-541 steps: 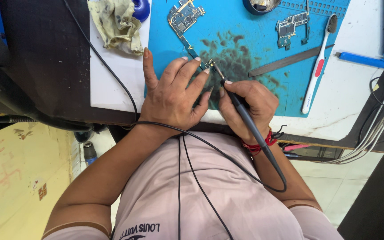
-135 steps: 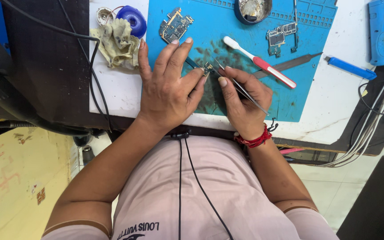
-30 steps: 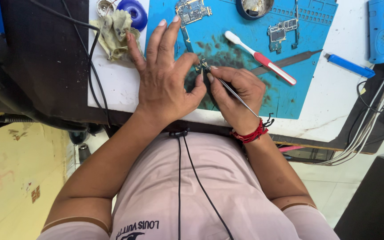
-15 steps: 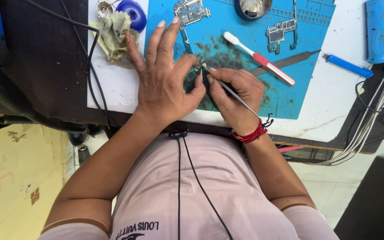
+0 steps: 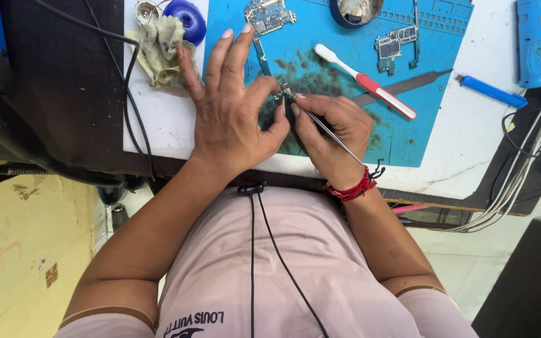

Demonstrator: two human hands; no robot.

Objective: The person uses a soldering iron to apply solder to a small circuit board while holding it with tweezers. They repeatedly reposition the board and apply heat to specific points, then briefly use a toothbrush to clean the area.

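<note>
Head view: left hand (image 5: 233,122) flat on the blue mat (image 5: 433,134), thumb and first finger pinching a tiny metal part (image 5: 281,95), other fingers spread wide. Right hand (image 5: 333,134) pinching thin tweezers (image 5: 330,133), tip touching that part, on the mat near the desk (image 5: 164,122) edge. Could slip and flick the tiny part away if pushed too hard. Round dish (image 5: 357,10) up top, something dark inside, too small to tell. Toothbrush (image 5: 364,80) close by
</note>
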